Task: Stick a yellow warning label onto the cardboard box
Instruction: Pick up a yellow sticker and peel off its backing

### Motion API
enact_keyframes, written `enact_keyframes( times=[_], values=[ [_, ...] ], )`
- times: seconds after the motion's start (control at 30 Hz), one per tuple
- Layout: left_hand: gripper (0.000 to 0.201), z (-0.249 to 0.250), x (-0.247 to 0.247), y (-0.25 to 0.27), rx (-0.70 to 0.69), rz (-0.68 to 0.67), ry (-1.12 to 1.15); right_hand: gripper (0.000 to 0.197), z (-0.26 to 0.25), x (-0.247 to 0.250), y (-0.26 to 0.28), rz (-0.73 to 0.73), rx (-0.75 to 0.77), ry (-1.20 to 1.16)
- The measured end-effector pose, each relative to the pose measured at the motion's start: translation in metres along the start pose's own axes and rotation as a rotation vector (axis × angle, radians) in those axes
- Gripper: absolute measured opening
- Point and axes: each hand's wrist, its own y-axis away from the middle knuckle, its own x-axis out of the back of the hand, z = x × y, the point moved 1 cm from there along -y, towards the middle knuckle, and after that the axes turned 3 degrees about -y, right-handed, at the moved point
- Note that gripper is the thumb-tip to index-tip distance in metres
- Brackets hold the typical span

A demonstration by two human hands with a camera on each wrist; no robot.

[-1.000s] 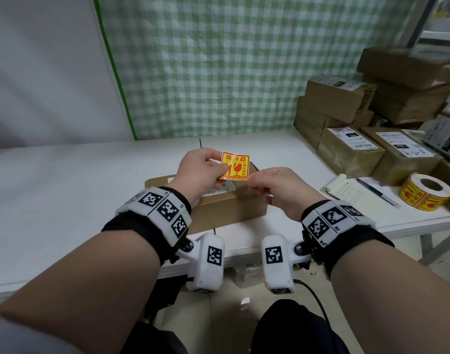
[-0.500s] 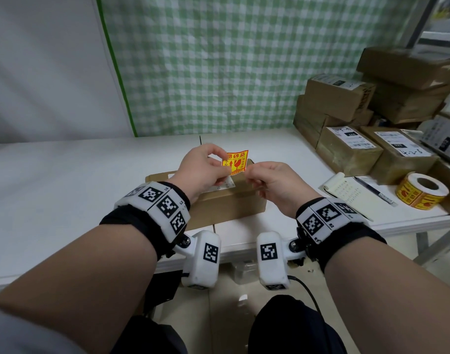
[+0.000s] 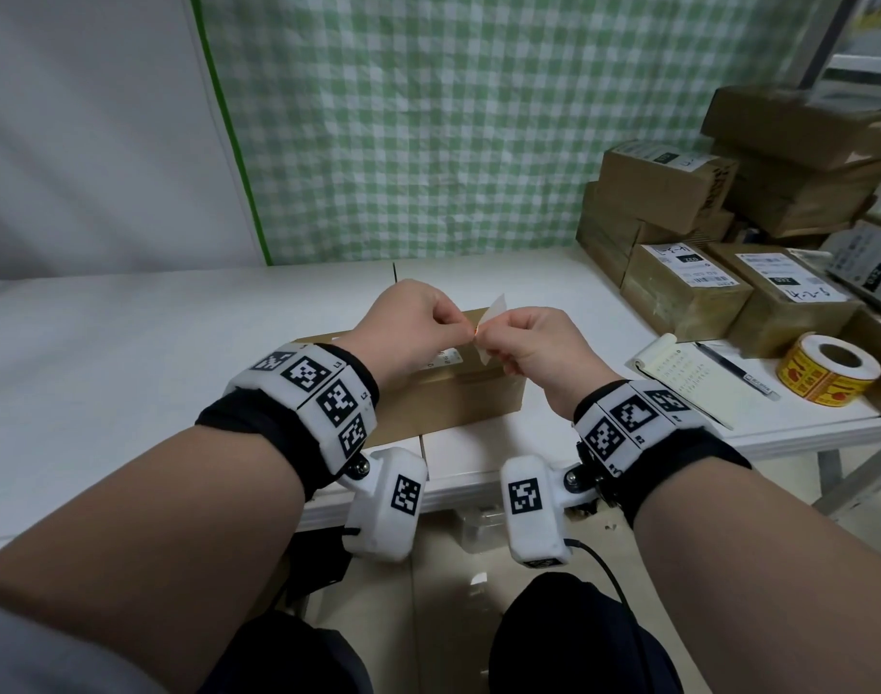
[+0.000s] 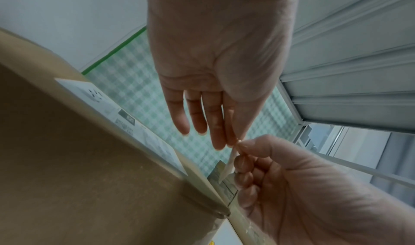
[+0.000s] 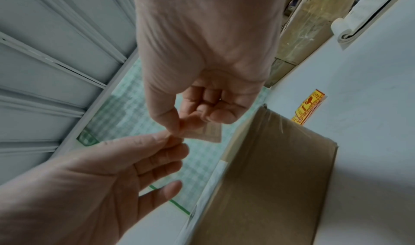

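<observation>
My left hand (image 3: 412, 327) and right hand (image 3: 537, 343) both pinch the warning label (image 3: 493, 320) above the cardboard box (image 3: 443, 393); peeling unevenly could curl it onto itself.

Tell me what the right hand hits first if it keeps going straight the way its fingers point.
Almost at once, the left hand: the right hand points leftward at it, and both pinch the label fingertip to fingertip. The cardboard box seems to lie lower, though depth is unclear.

The scene was lit evenly and softly, with only faint shadows cast on the white table (image 3: 128, 343). Straight lines were bent toward the edges by the wide lenses. Both wrist views were dimmer, greyish and slightly blurred.
</observation>
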Motion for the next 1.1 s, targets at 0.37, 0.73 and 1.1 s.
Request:
enact_keyframes(
  times=[0.37, 0.73, 1.1],
  values=[
    [0.014, 0.0034, -0.0005, 0.0016, -0.120, 0.003, -0.286, 0.021, 0.0006, -0.0017, 0.0000, -0.019, 0.063, 0.095],
    [0.010, -0.0005, -0.0003, 0.0026, 0.010, -0.041, 0.081, 0.016, 0.0023, 0.0035, -0.0001, -0.054, -0.072, -0.095],
    [0.015, 0.0004, -0.0033, 0.0046, 0.132, -0.096, 0.409, 0.016, -0.0042, 0.0012, 0.0022, -0.107, -0.031, -0.264]
  ],
)
